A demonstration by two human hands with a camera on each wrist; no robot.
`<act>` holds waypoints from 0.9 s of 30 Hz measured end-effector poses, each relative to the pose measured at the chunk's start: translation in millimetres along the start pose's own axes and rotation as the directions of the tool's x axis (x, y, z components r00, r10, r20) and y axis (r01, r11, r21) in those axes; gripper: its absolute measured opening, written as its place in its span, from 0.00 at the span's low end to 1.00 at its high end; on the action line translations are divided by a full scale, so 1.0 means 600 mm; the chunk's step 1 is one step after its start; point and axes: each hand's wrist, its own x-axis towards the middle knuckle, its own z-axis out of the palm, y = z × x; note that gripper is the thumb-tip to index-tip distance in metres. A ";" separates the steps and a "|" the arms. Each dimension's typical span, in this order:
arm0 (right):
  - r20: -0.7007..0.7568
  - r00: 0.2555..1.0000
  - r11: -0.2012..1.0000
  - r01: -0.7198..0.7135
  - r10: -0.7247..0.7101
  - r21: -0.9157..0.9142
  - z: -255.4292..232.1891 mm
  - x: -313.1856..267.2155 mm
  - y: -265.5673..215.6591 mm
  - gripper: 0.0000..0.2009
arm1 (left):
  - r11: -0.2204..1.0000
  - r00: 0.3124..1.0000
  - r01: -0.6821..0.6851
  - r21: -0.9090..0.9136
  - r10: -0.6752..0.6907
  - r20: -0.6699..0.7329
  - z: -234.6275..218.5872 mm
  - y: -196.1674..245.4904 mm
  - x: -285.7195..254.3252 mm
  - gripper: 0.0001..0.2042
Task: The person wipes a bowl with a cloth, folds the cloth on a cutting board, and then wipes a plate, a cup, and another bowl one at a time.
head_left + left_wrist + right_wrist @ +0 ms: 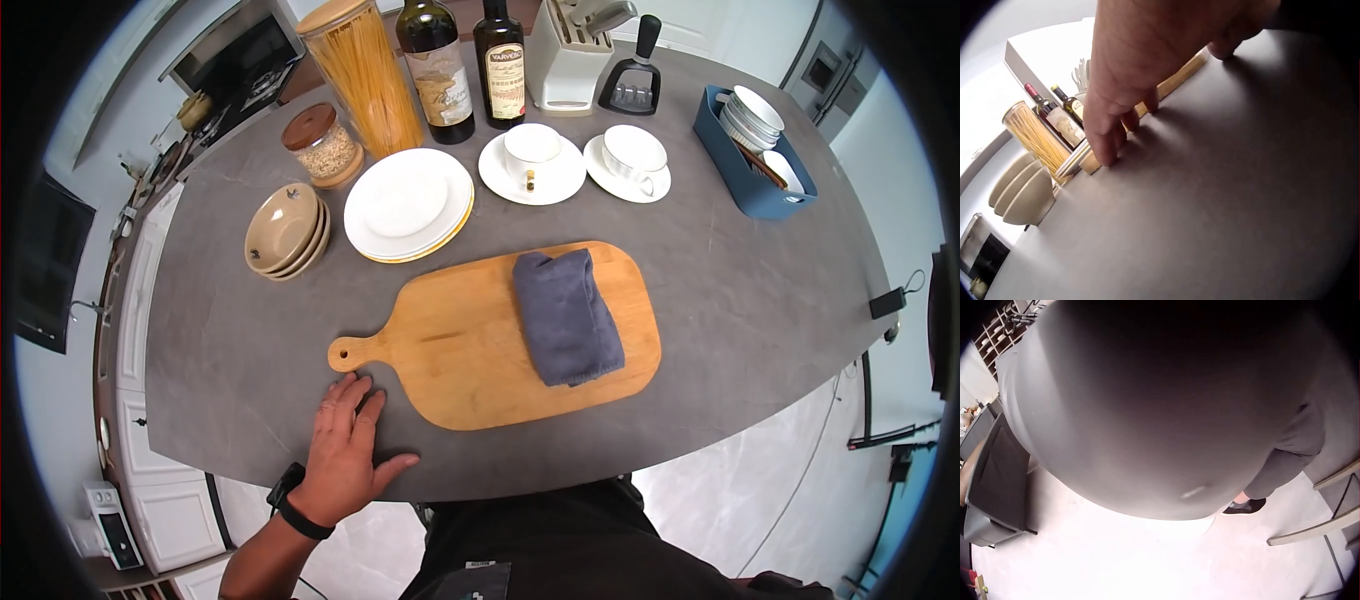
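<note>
With fingers spread and relaxed, the left hand (345,450) rests its fingertips on the grey tabletop (230,370) — just beside the handle of the wooden cutting board (455,345). A folded cloth (568,318) lies on that board (towards the end opposite the handle). Beyond: 3 stacked bowls (282,228), 2 cups (533,145) — the right hand's state I cannot tell.

In the head view, tan bowls (283,228) sit stacked at ten o'clock and white plates (406,200) at eleven, with a brown-lidded jar (325,158) and a tall pasta jar (363,85) farther back. Two dark bottles (437,90) stand near twelve, a pale knife block (567,70) and black utensil (629,88) near one, with white cups (533,152) on saucers (494,176) in front. At two, a blue basket (778,205) holds stacked white bowls (752,120).
</note>
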 end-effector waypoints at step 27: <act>-0.011 0.999 0.996 -0.030 0.030 -0.082 -0.035 0.022 -0.162 0.31 | 0.987 0.987 -0.159 -0.030 0.159 0.001 0.050 -0.047 0.003 0.35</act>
